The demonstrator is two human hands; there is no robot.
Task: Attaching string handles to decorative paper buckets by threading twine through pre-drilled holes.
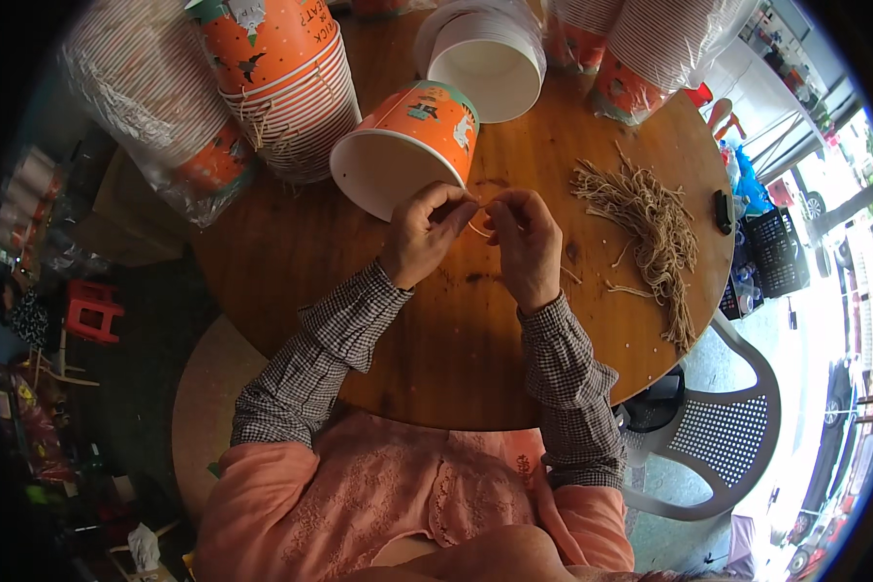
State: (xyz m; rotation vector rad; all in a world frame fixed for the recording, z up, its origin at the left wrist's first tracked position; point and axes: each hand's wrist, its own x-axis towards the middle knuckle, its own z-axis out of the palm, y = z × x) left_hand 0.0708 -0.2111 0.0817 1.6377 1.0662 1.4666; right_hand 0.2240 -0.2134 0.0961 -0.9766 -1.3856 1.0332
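Note:
An orange paper bucket [419, 118] with printed figures lies on its side on the table, its white open mouth turned toward me. Just at the near right of its rim, both my hands come close together, fingertips pinched. A thin tan cord [477, 231] runs between them. My left hand [419, 233] is closed on the cord beside the bucket's rim. My right hand [528, 250] is also closed, with thumb and forefinger on the cord. Fingers partly hide how the cord meets the bucket. To the right lies a loose heap of similar cords [655, 238].
All this is on a round wooden table [436, 359]. Nested orange buckets [291, 107], some with cord on their sides, stand at the far left. Plastic-wrapped stacks [141, 107] flank them. White tubs [490, 73] lie at the back. A grey chair [737, 417] is at right.

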